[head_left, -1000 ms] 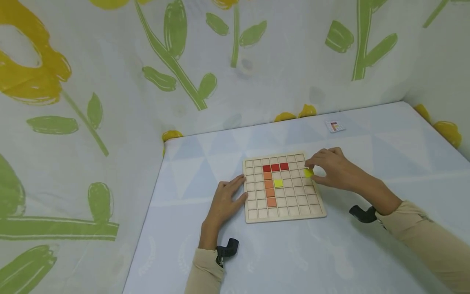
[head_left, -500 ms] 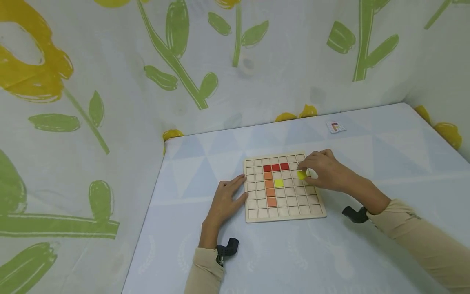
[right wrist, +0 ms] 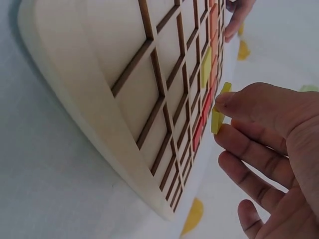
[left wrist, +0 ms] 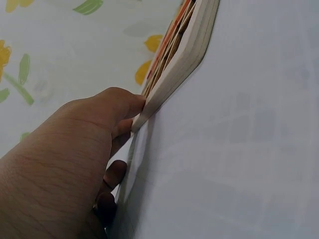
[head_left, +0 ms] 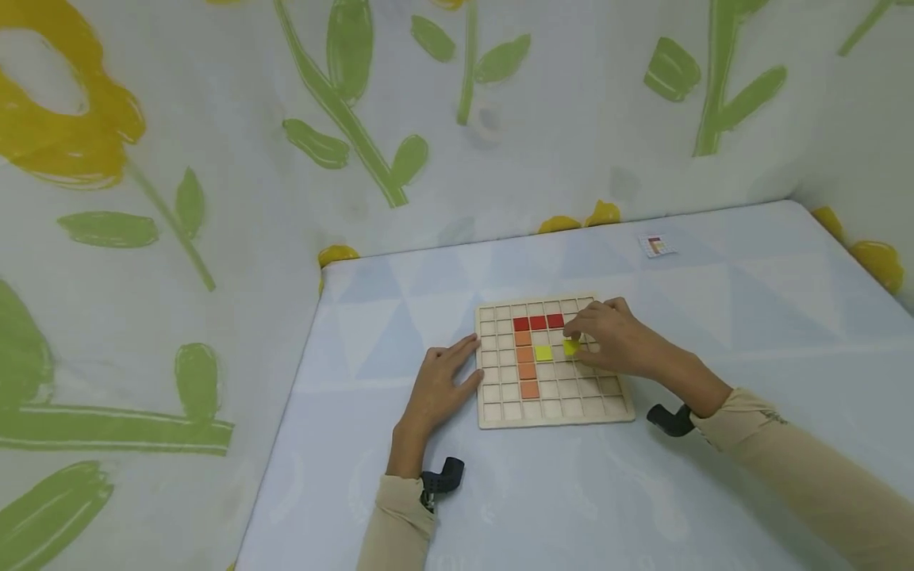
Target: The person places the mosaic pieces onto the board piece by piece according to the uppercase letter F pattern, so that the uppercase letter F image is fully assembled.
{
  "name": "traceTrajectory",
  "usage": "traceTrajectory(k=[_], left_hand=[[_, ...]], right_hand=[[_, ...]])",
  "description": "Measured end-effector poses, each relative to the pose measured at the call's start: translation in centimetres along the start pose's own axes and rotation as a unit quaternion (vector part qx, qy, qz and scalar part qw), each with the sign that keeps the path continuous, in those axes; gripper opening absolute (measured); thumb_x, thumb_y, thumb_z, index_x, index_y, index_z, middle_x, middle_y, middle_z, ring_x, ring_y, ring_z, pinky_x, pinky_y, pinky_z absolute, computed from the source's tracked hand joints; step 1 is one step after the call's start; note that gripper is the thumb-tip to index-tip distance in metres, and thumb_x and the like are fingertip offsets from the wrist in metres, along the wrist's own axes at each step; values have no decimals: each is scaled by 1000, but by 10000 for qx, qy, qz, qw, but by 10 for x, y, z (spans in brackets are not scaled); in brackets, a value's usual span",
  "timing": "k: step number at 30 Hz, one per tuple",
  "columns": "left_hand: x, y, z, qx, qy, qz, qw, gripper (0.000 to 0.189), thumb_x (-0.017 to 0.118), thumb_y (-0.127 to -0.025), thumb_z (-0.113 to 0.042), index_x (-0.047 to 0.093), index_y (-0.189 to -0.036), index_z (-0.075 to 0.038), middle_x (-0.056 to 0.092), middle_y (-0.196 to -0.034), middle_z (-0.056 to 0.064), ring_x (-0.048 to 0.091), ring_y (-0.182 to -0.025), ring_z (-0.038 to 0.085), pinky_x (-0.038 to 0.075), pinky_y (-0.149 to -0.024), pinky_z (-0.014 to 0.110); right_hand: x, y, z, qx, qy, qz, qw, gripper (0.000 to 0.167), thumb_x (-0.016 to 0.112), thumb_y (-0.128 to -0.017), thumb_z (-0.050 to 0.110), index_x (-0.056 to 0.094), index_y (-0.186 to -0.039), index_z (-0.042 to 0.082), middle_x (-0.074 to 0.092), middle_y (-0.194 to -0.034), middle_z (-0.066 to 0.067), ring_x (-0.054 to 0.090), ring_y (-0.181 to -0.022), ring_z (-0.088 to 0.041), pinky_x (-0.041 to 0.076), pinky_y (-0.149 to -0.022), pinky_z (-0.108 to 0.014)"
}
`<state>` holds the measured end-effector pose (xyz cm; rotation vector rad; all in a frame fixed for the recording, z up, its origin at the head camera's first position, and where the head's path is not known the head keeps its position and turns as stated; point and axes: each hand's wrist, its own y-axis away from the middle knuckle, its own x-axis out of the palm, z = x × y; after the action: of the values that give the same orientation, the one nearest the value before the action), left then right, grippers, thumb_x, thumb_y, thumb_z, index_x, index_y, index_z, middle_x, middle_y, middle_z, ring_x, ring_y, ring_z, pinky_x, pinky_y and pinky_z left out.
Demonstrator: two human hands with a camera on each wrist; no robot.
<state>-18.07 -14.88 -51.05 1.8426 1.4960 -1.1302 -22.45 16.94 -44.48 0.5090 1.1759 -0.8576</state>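
Note:
A square wooden grid board [head_left: 557, 416] lies on the table. Three red tiles [head_left: 539, 323] sit in a row near its far side, and a column of orange tiles [head_left: 526, 370] runs toward the near side from the leftmost one. One yellow tile [head_left: 543, 353] lies in a cell just right of that column. My right hand [head_left: 617, 337] pinches a second yellow tile [right wrist: 219, 110] between thumb and finger, over the board's right half. Fingers fairly straight, my left hand [head_left: 439, 388] touches the board's left edge; its thumb [left wrist: 130, 103] is against the rim in the left wrist view.
A small card [head_left: 656, 245] printed with a coloured grid pattern lies toward the back of the table [head_left: 557, 492]. Behind the table hangs a white cloth [head_left: 236, 159] with yellow flowers and green leaves. Each wrist wears a black camera mount [head_left: 444, 476].
My right hand has moved left across the board with the yellow tile, from its right edge to nearer the placed yellow tile. The left hand has stayed at the left edge.

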Motion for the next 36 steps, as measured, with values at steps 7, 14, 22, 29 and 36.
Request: traceTrajectory(k=[7, 14, 22, 29, 36], left_hand=[[0, 0, -2, -45, 160, 75, 9998, 54, 62, -97, -39, 51, -149, -26, 41, -154, -18, 46, -112, 16, 42, -93, 38], [4, 5, -4, -72, 108, 149, 9998, 54, 61, -97, -40, 51, -149, -26, 40, -154, -19, 46, -112, 15, 43, -93, 37], [2, 1, 0, -53, 158, 69, 9998, 54, 61, -97, -39, 52, -148, -26, 41, -154, -18, 46, -111, 16, 42, -91, 38], [6, 2, 2, -133, 174, 149, 9996, 54, 61, -97, -40, 51, -149, -27, 40, -154, -20, 46, -112, 16, 42, -92, 38], [12, 2, 7, -262, 710, 5, 9971, 48, 62, -98, -39, 58, -143, -24, 52, -147, -10, 50, -115, 17, 44, -97, 42]], right_hand=[[8, -4, 2, 64, 68, 125, 9999, 25, 84, -81, 18, 75, -104, 12, 71, -98, 4, 60, -105, -24, 34, -90, -49], [12, 0, 3, -30, 53, 203, 9998, 23, 83, -80, 13, 75, -102, 12, 71, -94, 4, 60, -101, -23, 34, -92, -53], [16, -3, 2, 198, -121, 228, 9995, 26, 81, -84, 14, 75, -108, 9, 72, -106, -4, 61, -107, -28, 35, -88, -51], [25, 1, -2, 164, -425, 148, 9989, 27, 81, -84, 13, 74, -110, 9, 71, -114, -7, 59, -114, -31, 34, -90, -51], [24, 16, -5, 645, -460, 167, 9967, 27, 75, -89, 18, 74, -114, 7, 71, -116, -9, 57, -116, -33, 32, -93, -56]])
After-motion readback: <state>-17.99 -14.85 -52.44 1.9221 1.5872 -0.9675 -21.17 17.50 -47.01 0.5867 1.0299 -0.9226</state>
